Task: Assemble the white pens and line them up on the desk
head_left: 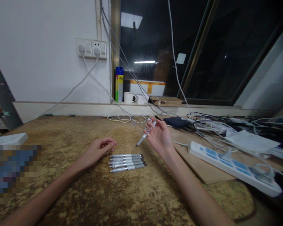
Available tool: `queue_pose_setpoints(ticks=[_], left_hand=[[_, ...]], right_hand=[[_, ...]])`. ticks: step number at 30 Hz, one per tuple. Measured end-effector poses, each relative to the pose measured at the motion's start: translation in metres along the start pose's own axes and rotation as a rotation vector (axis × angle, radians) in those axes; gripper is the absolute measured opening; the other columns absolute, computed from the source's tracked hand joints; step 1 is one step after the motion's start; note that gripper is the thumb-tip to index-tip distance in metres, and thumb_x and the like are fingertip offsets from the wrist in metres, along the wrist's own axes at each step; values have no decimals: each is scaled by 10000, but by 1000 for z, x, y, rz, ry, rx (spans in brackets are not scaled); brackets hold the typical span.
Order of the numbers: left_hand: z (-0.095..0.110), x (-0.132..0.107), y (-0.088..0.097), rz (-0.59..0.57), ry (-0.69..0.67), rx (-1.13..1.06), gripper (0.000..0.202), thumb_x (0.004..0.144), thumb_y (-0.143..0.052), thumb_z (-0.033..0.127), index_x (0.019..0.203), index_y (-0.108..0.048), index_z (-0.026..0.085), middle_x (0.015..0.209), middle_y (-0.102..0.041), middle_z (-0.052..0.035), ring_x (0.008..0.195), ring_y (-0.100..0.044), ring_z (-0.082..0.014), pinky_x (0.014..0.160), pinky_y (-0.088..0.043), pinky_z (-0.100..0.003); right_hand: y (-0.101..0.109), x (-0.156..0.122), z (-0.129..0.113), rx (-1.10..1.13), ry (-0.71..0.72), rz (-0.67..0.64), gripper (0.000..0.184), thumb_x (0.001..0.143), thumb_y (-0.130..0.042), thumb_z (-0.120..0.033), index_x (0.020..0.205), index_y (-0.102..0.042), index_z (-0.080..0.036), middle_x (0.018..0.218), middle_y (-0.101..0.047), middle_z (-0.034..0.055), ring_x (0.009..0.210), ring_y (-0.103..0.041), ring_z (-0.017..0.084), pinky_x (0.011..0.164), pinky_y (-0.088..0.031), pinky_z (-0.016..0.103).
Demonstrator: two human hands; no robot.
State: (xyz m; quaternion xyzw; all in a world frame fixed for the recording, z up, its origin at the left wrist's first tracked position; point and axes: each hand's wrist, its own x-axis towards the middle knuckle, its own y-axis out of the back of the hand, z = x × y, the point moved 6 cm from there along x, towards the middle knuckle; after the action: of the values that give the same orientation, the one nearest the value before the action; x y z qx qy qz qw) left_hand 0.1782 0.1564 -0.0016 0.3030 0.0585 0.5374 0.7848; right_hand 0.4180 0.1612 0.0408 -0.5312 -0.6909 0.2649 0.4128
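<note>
My right hand [160, 134] is raised above the table, palm turned toward me, with its fingers closed on a grey and white pen [141, 141]. The pen slants down to the left with its dark tip lowest; its upper part is partly hidden by the fingers. Below and to the left, several similar pens [127, 161] lie side by side in a row, with clear ends to the left and grey grips to the right. Just past their left ends is my left hand [103, 148], fingers loosely bent and slightly apart, nothing visible in them.
A white power strip [233, 166] lies at the right, on and beside a flat brown board [202, 171], among tangled cables [202, 130]. A spray can [119, 84] and a white mug [129, 97] stand on the windowsill. A white box [13, 139] sits at the left.
</note>
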Motion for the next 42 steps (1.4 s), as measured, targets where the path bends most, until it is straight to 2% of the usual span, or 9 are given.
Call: queue_pose_setpoints(ticks=[6, 10, 15, 20, 33, 39, 42], left_hand=[[0, 0, 0, 7, 12, -5, 394, 933, -557, 532, 993, -712, 175, 854, -702, -43, 820, -649, -217, 740, -467, -295], [2, 0, 0, -4, 13, 8, 401, 942, -546, 529, 1008, -710, 170, 856, -697, -43, 814, -644, -216, 738, -464, -295], [1, 0, 0, -5, 5, 4, 390, 945, -551, 522, 1004, -711, 171, 851, -696, -42, 819, -643, -219, 747, -458, -297], [-1, 0, -1, 2, 5, -6, 386, 940, -556, 520, 1007, -714, 174, 854, -697, -44, 822, -643, -220, 745, -461, -301], [0, 0, -1, -2, 25, -1, 383, 949, -556, 515, 1007, -708, 168, 856, -697, -40, 817, -638, -206, 742, -449, -292], [2, 0, -2, -6, 29, 1, 390, 945, -554, 521, 996, -709, 168, 842, -692, -38, 802, -630, -206, 728, -443, -290], [3, -1, -1, 1, 37, 4, 386, 945, -548, 514, 990, -711, 168, 847, -695, -40, 785, -627, -201, 718, -443, -290]], right_hand=[[1, 0, 0, -7, 5, 20, 110, 940, -476, -276, 860, -536, -232, 645, -418, -38, 560, -430, 131, 521, -420, 222], [0, 0, -1, -14, 8, 12, 86, 932, -477, -242, 869, -534, -233, 654, -422, -38, 566, -437, 131, 520, -417, 222], [-1, -1, -1, 17, 4, 10, 142, 959, -462, -300, 869, -541, -225, 659, -422, -35, 571, -436, 130, 530, -428, 223], [-2, -1, -2, 6, 14, 1, 123, 949, -450, -234, 870, -544, -227, 660, -424, -35, 572, -429, 130, 532, -426, 221], [0, -1, -4, 13, 22, -16, 199, 970, -387, -252, 862, -548, -207, 660, -376, -35, 571, -410, 125, 531, -414, 222], [-2, -2, -6, -2, 22, -22, 214, 981, -422, -324, 845, -544, -214, 669, -365, -31, 580, -400, 128, 537, -418, 211], [-2, -1, -6, -28, 19, -19, 205, 978, -399, -275, 853, -551, -217, 669, -360, -29, 575, -386, 130, 528, -406, 210]])
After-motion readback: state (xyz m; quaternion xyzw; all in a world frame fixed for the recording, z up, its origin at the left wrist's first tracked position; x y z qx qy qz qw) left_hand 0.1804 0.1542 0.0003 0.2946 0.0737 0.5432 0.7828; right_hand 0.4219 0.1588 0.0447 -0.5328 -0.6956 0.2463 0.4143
